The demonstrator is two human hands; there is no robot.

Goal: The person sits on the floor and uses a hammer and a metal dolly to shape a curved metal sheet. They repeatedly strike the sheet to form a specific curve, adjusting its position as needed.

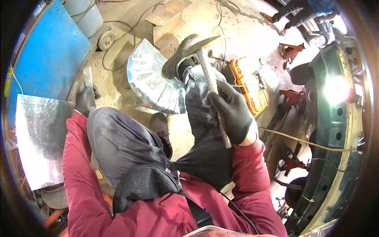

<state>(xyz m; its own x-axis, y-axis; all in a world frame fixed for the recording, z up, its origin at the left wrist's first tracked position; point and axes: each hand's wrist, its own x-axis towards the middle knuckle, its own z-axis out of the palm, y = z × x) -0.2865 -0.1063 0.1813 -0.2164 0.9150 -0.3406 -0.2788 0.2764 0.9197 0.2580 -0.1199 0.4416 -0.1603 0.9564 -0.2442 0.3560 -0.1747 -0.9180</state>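
In my right hand [233, 112], black-gloved and closed, is a hammer [207, 71] with a long, narrow, curved head. Its handle slants up through my fist, and the head is in front of my boot [179, 53]. My left hand [85, 99], also gloved, is beside the blue panel's edge, closed around a thin, flat grey metal strip [88, 78] that points away from me. Close to its wrist lies a shiny sheet of metal [44, 138]. A crumpled, silvery fan-shaped metal piece [152, 75] rests on the floor between my feet and the blue panel.
A blue panel [51, 51] fills the left side. An orange and grey case [248, 85] stands right of my leg. A dark green vehicle frame [335, 114] and red jack stands [291, 51] line the right. Cables [134, 37] cross the floor. Another person [304, 12] is at the far right.
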